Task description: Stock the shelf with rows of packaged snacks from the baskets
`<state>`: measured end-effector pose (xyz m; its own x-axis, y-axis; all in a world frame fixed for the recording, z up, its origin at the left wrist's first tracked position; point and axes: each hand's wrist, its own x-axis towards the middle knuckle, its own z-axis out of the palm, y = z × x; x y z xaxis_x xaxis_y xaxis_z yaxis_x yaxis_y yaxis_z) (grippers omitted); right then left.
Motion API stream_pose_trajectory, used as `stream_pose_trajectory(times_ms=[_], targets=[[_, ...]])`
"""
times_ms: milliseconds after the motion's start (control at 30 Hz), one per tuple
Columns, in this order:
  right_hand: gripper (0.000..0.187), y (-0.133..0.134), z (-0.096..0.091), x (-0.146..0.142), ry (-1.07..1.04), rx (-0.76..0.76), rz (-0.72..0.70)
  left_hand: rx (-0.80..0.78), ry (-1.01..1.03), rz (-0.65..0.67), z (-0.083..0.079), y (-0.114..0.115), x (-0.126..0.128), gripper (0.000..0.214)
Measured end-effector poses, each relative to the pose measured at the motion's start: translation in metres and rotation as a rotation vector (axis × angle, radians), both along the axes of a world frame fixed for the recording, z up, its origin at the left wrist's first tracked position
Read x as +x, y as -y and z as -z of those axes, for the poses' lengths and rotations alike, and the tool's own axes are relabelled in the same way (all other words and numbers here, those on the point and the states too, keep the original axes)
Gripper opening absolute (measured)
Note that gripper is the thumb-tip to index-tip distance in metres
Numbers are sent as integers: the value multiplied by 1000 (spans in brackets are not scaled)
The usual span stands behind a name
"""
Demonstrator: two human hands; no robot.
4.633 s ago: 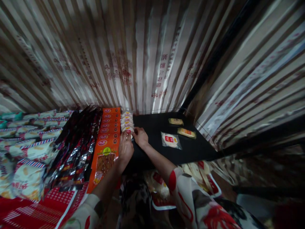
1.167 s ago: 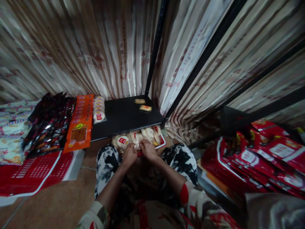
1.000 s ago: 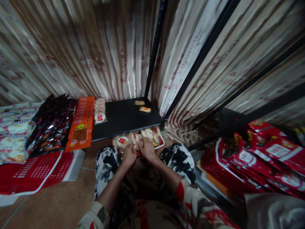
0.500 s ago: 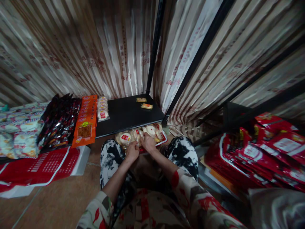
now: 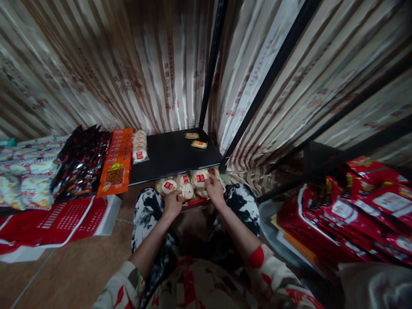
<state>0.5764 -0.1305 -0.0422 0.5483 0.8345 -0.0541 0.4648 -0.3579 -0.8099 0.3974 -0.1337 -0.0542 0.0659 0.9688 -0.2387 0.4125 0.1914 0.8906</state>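
Between my knees is a red box (image 5: 202, 201) filled with clear packets of round, pale biscuits or cakes, bearing red labels. My left hand (image 5: 173, 205) is closed at the box's near left, its fingertips pinching the edge of a middle packet (image 5: 186, 191). On the right, my right hand (image 5: 215, 191) has its fingers closed on the edge of another packet (image 5: 200, 178). A left-hand packet (image 5: 169, 185) lies beside these, its red label facing up. My hands hide parts of the box and the packets' lower edges.
Behind the box is a low black shelf (image 5: 170, 150) with two small yellow packets (image 5: 198, 145). White packets (image 5: 140, 148), orange packs (image 5: 116, 165) and dark packs (image 5: 83, 163) line its left. Black posts (image 5: 254, 103) and red bags (image 5: 354, 210) are on the right.
My hands have moved apart, the right one further right. The labelled packet by my right hand now lies label up, and the middle packet shows more.
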Motion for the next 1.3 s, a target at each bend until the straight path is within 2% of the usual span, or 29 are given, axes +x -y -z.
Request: stream_pose_trajectory(times_ms=[100,167,233,333,433,500,633,733,833,933,1033,1133,1200,1300], targets=[[25,7,-4,-5,-478,159,58,-61,142,-62,0,1,4,20],[18,12,-7,-14,-713,209,120,-109,267,-85,-2,4,10,26],[15,18,-10,-26,-864,225,155,-145,409,-111,-6,7,17,33],[17,25,-11,-43,-961,191,82,-148,546,-168,-13,9,22,33],[21,26,-13,-52,-832,110,-58,-111,538,-214,-20,5,17,25],[30,21,-16,-54,-584,81,-117,-85,505,-197,-26,-2,7,19],[52,0,-26,-56,6,202,-203,-24,447,-80,-37,-22,-21,13],[46,-22,-34,-62,186,280,-397,22,348,14,-45,-41,-46,22],[31,-48,-37,-73,173,200,-553,82,88,39,-53,-61,-69,26],[23,-77,-35,-89,56,94,-620,134,-72,-44,-60,-80,-84,32],[21,-105,-31,-109,5,62,-581,196,-158,-194,-63,-94,-90,45],[18,-131,-27,-132,-20,20,-524,352,-278,-376,-57,-102,-86,52],[16,-146,-24,-147,-43,-14,-488,439,-346,-406,-51,-106,-83,49],[14,-165,-20,-168,-64,-34,-441,491,-440,-373,-41,-114,-80,44]])
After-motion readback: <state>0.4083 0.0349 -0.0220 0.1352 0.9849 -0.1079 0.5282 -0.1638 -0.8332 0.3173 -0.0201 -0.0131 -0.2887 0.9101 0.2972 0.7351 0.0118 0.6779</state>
